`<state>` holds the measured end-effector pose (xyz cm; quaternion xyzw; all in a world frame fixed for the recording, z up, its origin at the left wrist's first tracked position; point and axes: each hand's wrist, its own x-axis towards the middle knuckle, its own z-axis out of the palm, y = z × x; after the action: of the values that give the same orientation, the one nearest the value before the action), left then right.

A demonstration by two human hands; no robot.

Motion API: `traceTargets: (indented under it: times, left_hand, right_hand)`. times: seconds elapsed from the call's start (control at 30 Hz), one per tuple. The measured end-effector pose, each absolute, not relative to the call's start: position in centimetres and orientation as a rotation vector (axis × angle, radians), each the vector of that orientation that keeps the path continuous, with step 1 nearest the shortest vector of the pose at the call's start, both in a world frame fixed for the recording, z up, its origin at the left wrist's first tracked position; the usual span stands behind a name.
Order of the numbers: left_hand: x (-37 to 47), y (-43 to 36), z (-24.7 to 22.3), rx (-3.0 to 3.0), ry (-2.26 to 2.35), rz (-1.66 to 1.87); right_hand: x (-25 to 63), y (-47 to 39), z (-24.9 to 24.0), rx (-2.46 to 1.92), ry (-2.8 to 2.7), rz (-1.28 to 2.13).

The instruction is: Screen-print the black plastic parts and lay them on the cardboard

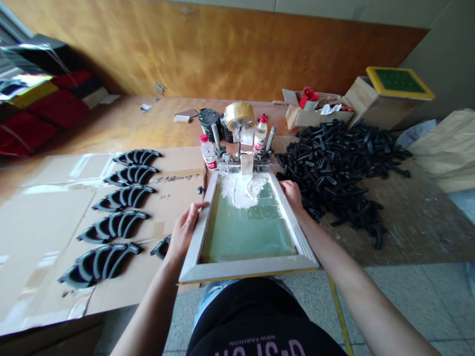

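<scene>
A screen-printing frame (249, 263) with a pale rim and green mesh is in front of me, with white ink (243, 192) smeared over its far end. My left hand (182, 230) grips the frame's left side, one finger lying over the rim and the others partly hidden. On the opposite side, my right hand (292, 194) is closed at the rim, its fingertips mostly out of sight. A clamp (247, 165) with metal posts stands at the far end of the frame. Part of a black curved piece (160, 247) shows beside my left wrist. Whatever lies under the frame is hidden.
Several black ribbed curved pieces (120, 225) lie in a column on cardboard (42, 198) at left. A heap of black parts (328, 160) spreads at right. Bottles (261, 133), a black tub (210, 121) and a tape roll (239, 114) stand behind the clamp. Boxes (386, 101) are farther back.
</scene>
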<state>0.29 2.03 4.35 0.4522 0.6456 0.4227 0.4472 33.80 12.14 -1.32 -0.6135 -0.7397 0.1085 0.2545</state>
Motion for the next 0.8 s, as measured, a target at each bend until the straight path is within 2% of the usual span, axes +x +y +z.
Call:
traceTargets:
  times: [0.13, 0.23, 0.37, 0.6, 0.8]
  left_hand:
    - [0.2, 0.7, -1.3, 1.049, 1.644, 0.892]
    - [0.4, 0.8, -3.8, 1.079, 1.754, 0.855]
    - [0.5, 1.0, -4.3, 1.072, 1.759, 0.866]
    - [0.4, 0.8, -4.4, 1.089, 1.731, 0.845]
    - [0.2, 0.8, -4.2, 1.045, 1.682, 0.850]
  right_hand:
    - [31.1, 15.8, 0.9, -1.479, -2.020, 0.078]
    - [26.6, 17.5, 1.6, -1.359, -2.255, 0.079]
    - [23.9, 16.1, 0.9, -1.424, -2.490, 0.178]
    - [27.0, 11.9, 1.6, -0.764, -2.803, 0.316]
    - [26.4, 11.8, 0.2, -0.907, -2.610, 0.188]
